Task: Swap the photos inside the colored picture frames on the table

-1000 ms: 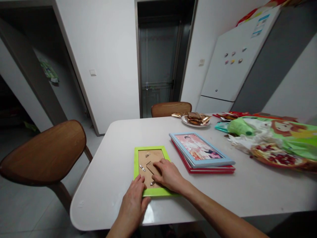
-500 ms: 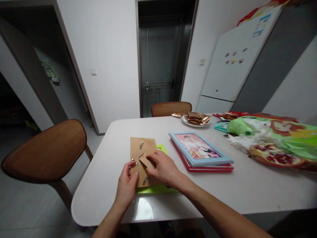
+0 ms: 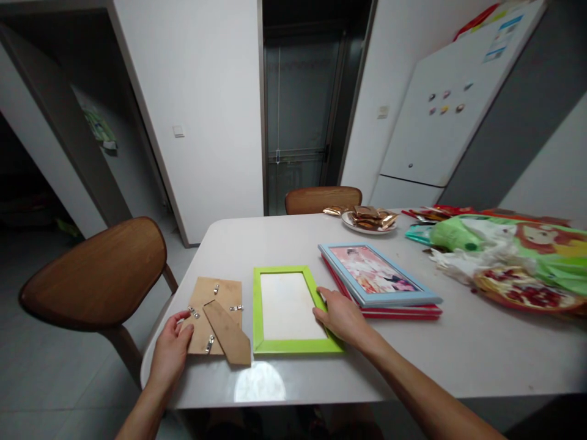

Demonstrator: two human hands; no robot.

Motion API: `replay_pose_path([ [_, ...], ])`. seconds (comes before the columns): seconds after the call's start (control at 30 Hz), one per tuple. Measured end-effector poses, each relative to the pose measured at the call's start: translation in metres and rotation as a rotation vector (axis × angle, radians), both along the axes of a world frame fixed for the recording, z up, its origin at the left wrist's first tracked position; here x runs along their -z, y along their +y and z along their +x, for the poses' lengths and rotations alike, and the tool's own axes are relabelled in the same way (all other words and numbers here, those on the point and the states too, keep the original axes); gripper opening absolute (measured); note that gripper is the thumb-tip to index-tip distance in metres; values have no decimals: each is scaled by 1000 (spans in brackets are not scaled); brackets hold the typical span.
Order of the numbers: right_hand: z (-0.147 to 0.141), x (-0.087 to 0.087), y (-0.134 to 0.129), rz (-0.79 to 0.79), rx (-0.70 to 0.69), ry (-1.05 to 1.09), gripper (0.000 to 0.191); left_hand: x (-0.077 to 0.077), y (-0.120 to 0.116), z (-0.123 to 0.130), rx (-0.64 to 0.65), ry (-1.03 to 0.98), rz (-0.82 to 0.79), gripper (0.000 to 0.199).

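Four metal clips (image 3: 210, 344) dot the brown backing board (image 3: 227, 294), its left edge pinched by the fingers (image 3: 180, 317) of the left hand (image 3: 170, 348); just beside it, the green frame (image 3: 257, 313) lies on the tabletop (image 3: 211, 385), right side gripped in the right hand (image 3: 343, 315).

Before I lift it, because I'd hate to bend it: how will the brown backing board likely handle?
The board is probably stiff, since it shows no sag at the left hand. It may be light, as it looks thin. Its stand could swing, since it slants past the lower edge.
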State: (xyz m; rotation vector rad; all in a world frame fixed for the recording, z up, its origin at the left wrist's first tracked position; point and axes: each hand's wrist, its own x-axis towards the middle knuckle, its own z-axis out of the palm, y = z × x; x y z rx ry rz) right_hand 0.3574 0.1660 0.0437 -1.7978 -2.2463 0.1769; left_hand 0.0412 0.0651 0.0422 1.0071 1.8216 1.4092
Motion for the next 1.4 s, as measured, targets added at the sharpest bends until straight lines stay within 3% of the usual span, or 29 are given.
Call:
replay_pose_path([
  [0.17,-2,1,6,-3,33,33,47,8,4,0,-6,544,-2,35],
  [0.23,-2,-2,8,-8,60,107,50,11,4,6,3,676,22,35],
  [0.37,-3,-16,3,-223,93,534,60,9,4,38,76,709,138,32],
  [0.5,-9,-33,-9,-459,39,1007,70,-4,3,96,318,665,241,31],
  [0.6,-15,-43,-15,-431,21,1070,71,-16,7,138,492,672,294,41],
  [0.73,-18,-49,-16,-420,-59,1091,74,-28,18,166,557,739,390,45],
  [0.83,-16,-46,-11,-434,-66,1071,76,-35,23,161,505,786,472,46],
  [0.9,-12,-41,-5,-403,-32,964,73,-39,24,147,385,737,488,44],
  [1.0,-6,-26,4,-240,35,648,64,-40,21,117,169,631,420,40],
  [1.1,-2,-9,9,-69,71,365,56,-30,16,85,37,609,276,39],
  [1.23,0,9,9,14,53,195,50,-6,6,57,40,576,38,36],
  [1.4,-1,14,7,48,39,65,43,10,-1,52,52,742,12,33],
])
